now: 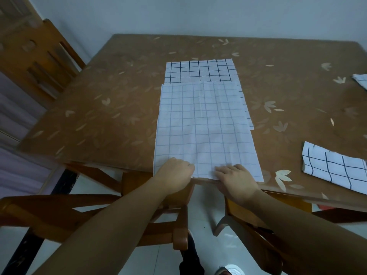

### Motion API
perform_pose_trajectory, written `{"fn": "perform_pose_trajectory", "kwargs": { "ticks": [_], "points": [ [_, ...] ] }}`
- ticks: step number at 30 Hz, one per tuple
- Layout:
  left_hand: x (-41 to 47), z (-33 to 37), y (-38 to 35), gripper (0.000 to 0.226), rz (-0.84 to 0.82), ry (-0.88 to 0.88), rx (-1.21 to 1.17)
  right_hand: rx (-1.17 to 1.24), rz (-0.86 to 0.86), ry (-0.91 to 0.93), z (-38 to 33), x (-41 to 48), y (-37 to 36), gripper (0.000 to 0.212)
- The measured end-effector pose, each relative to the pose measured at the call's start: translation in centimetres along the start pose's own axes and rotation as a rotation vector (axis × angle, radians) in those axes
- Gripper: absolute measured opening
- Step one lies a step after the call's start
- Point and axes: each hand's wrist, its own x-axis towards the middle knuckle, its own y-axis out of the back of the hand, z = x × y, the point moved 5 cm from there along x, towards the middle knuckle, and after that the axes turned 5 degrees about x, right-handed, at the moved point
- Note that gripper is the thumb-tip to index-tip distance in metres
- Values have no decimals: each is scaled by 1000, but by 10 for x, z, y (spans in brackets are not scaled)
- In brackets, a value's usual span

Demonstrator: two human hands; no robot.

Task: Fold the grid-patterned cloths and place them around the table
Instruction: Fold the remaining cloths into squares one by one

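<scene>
So the table [123, 108] has that brown cover with pale leaves printed on it, and everything here is placed relative to it. The big grid cloth [204, 126] lies flat roughly in the middle of the table, running from the near edge toward the far side. It's doubled over on itself: the upper layer shows the faint back of the grid, and a strip of bold black lines pokes out past it at the far end, plus a sliver along its right side. Both hands sit right at the table's near edge on that cloth. The left hand [174, 173] has its fingers curled down onto the cloth's near left corner and looks to be gripping it. The right hand [236, 179] is on the near edge just beside it, but it's blurry, so I honestly can't tell if it's pinching the fabric or only pressing on it. Over on the table's right side there's a folded grid cloth [335, 167], well apart from the big one. Another cloth [361, 80] peeks in at the table's far right, mostly cut off. A wooden chair [39, 62] stands off the table's left side.
</scene>
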Motion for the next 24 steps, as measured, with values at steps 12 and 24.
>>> {"fn": "perform_pose_trajectory", "kwargs": {
  "ticks": [12,24],
  "points": [
    [-2,-36,36,64,98,220,-450,198,255,-244,19,32,78,16],
    [15,-112,69,32,60,238,-291,-34,-175,-315,65,47,116,16]
  ]
}}
